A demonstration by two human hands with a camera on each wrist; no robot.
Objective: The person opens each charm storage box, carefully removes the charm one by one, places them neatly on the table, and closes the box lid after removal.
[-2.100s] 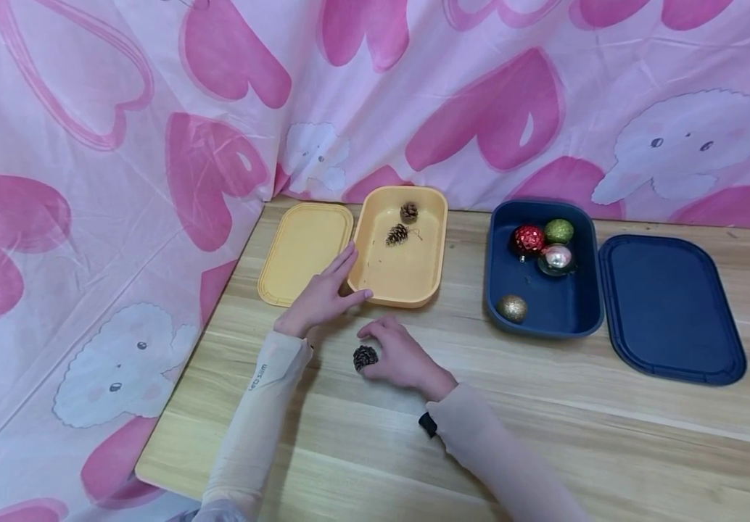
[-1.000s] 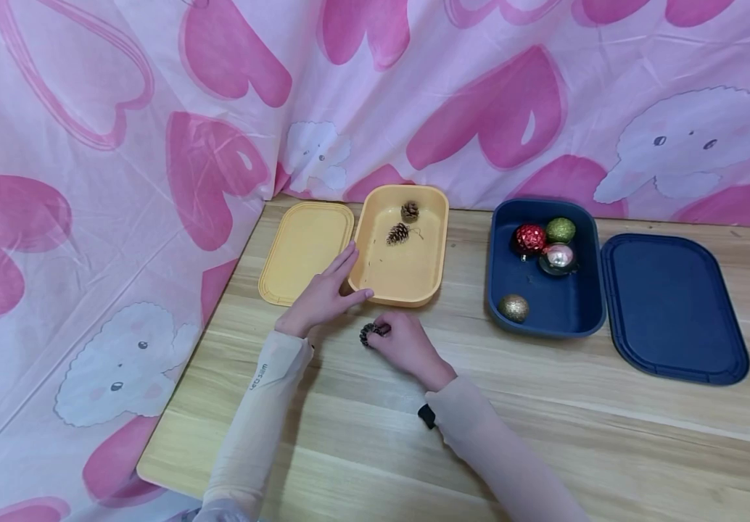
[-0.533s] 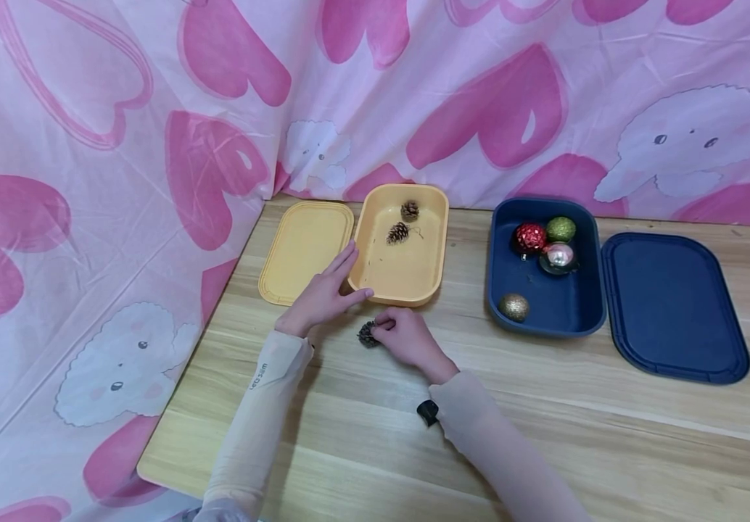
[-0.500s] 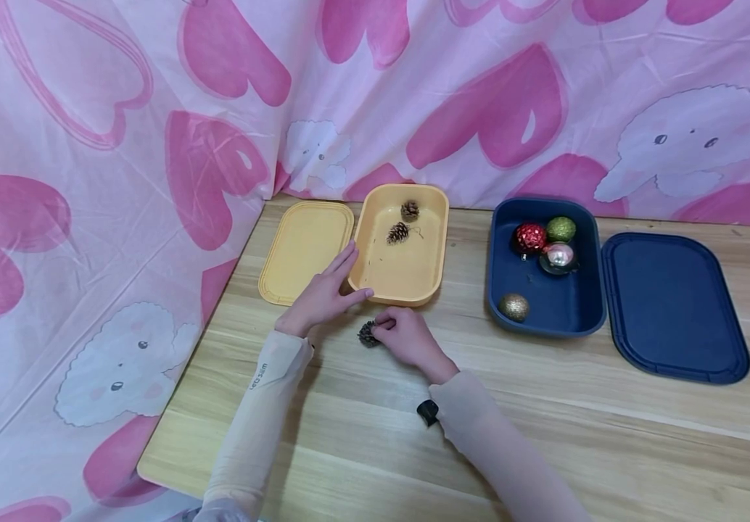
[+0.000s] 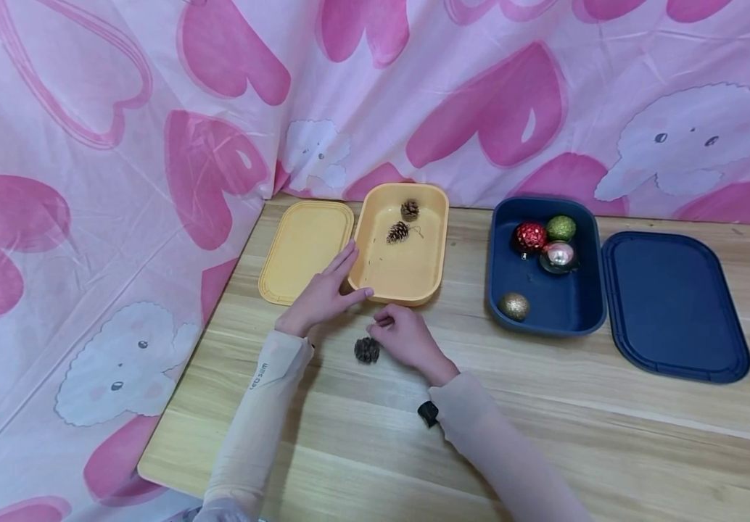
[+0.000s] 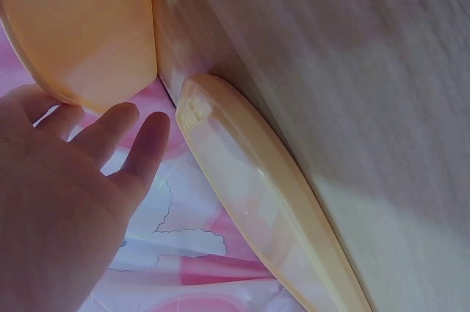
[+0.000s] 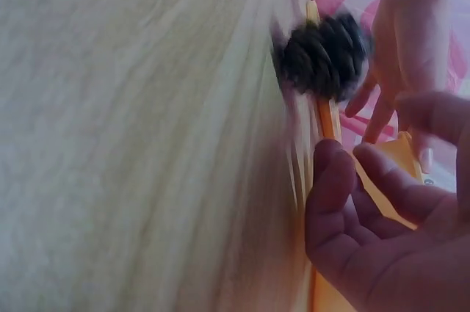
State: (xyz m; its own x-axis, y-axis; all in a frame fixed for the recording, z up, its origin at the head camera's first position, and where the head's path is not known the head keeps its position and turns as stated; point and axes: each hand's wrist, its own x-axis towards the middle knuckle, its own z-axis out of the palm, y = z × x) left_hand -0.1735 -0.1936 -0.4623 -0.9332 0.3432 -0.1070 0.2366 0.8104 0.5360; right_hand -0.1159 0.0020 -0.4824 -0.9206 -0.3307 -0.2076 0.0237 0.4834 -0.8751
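The yellow lid lies flat on the pale table, which looks like wood with long streaks. The lid has round corners and lines running round its edge. Next is the left hand. Its fingers are straight, its thumb sticks out wide, and it touches the side of the yellow box. In front of that box is the loose pine cone, dark, bumpy and roundish. It is just beside the right hand, out past the fingertips, and looks blurry up close. The yellow box is smooth, with two scaly pine cones inside. The right hand has bent fingers, with a gap between them and the thumb. Then the blue box has a shiny red ball, a rough green ball, a smooth pinkish ball and a sparkly gold ball. Just beside it lies the flat blue lid.
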